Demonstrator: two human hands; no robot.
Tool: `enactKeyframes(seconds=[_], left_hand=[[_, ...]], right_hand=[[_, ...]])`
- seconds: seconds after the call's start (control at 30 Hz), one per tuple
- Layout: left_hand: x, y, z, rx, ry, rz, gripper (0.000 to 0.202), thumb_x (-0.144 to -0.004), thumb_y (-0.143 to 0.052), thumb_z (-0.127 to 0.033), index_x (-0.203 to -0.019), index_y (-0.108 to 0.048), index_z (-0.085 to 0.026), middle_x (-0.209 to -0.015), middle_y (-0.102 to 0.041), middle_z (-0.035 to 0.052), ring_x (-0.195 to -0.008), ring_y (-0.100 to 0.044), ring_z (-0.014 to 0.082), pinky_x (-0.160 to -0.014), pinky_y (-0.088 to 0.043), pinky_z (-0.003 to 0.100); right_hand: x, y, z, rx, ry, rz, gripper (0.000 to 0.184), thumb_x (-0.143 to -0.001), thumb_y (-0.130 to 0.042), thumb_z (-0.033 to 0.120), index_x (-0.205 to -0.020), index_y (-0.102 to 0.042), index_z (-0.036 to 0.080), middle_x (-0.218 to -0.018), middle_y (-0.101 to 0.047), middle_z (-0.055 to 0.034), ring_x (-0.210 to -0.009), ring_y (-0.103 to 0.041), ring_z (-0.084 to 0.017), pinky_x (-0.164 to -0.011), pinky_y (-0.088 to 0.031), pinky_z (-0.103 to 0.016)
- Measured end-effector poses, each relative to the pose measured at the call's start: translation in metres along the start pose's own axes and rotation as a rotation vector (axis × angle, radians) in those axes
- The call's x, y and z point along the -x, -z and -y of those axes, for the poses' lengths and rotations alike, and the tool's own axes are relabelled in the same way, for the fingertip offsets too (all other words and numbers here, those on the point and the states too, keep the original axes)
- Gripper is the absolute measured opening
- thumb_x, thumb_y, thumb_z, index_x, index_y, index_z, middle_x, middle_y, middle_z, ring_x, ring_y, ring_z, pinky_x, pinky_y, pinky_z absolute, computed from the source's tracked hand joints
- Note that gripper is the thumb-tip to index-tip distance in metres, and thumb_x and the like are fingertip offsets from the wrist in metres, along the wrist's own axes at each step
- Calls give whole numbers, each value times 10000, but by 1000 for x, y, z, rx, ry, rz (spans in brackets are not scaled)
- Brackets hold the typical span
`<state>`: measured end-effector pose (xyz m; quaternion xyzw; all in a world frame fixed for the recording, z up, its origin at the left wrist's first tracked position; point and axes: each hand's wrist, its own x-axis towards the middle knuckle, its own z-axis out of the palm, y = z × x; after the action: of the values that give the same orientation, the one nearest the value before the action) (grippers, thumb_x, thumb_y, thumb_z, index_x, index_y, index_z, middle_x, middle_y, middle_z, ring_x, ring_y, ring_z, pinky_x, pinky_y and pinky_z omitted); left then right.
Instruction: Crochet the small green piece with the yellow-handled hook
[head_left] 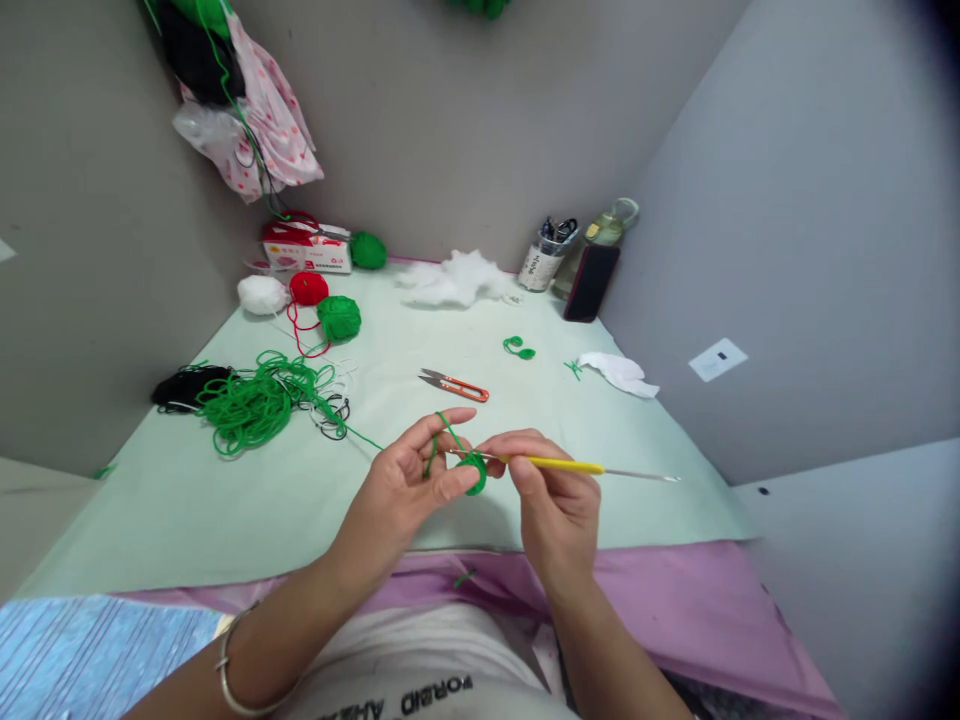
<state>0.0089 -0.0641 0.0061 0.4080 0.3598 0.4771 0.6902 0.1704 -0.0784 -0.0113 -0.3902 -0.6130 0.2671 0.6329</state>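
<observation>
In the head view, my left hand (411,474) pinches a small round piece of green crochet work (475,476) between thumb and fingers. A strand of green yarn loops over its raised index finger and runs back left to a loose green tangle (251,400). My right hand (553,490) is closed round the yellow handle of a double-ended crochet hook (566,466). The hook's left tip meets the upper edge of the crochet work, while its other metal end points right. Just beyond my hands lie orange-handled thread snips (454,386).
Yarn balls in white (262,295), red (308,288) and green (340,319) sit at the back left, near a tissue box (309,250). White stuffing (457,280) lies at the back. A pen cup (540,266), a phone (592,284) and a white scrap (619,374) are on the right.
</observation>
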Motion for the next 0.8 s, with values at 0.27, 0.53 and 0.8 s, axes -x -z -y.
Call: enactKeyframes(seconds=[0.27, 0.53, 0.8], left_hand=[[-9, 0, 1, 316, 242, 59, 385, -789, -927, -313, -1146, -848, -192, -649, -461, -91, -516, -211, 32, -650, -413, 213], [-6, 7, 5, 51, 29, 86, 363, -849, -894, -288, -1205, -829, -309, -893, -689, -6, -876, -594, 136, -856, -465, 240], [-5, 12, 6, -116, -31, 36, 323, -897, -811, -252, -1219, -792, -277, -905, -642, -16, -886, -588, 144, -852, -475, 259]], right_hand=[[4, 8, -9, 183, 187, -86, 238, -1026, -626, 160, -1114, -807, 287, -968, -779, -64, -806, -712, -195, -698, -603, -351], [-3, 3, -11, -213, -183, -33, 145, -1020, -695, 295, -979, -830, 263, -914, -787, -31, -783, -676, -141, -693, -550, -272], [-7, 7, -5, -342, -309, -37, 221, -1059, -640, 338, -928, -794, 248, -866, -777, -15, -724, -671, -120, -688, -558, -255]])
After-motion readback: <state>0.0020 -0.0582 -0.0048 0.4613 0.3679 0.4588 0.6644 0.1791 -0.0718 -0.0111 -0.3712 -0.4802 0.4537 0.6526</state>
